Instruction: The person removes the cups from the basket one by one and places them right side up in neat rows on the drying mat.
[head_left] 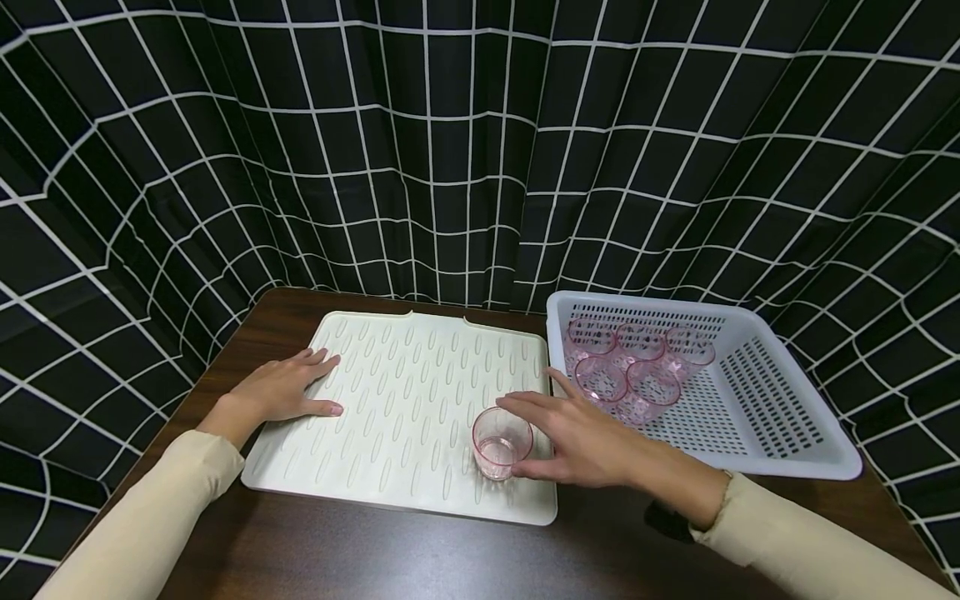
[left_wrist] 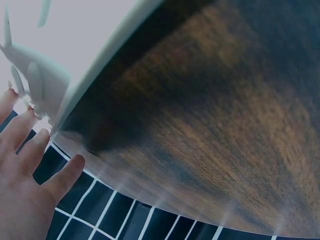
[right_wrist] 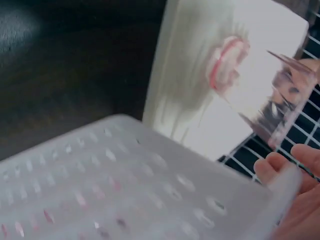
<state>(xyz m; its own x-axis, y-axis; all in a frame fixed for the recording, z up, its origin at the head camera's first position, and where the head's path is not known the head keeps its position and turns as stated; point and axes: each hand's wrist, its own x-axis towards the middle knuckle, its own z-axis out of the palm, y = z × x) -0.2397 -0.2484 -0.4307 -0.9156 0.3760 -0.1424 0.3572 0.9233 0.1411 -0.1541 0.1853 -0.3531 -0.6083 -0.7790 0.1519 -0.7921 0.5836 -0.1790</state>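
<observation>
A clear pink-rimmed glass [head_left: 498,450] stands upright at the right front of a white draining mat [head_left: 405,400] with raised oval ridges. My right hand [head_left: 573,437] holds the glass from its right side, thumb at the near side and index finger at the far rim. In the right wrist view the glass [right_wrist: 280,110] shows beside the fingers of that hand [right_wrist: 302,200], partly behind the basket's rim. My left hand [head_left: 281,387] rests on the mat's left edge with spread fingers; the left wrist view shows this hand [left_wrist: 30,170] at the mat's edge too.
Right of the mat, a pale perforated plastic basket [head_left: 765,400] holds several more pink-rimmed glasses [head_left: 652,387] grouped at its left side. Everything stands on a dark wooden table [head_left: 337,550]. A black curtain with a white grid [head_left: 450,167] hangs around the table.
</observation>
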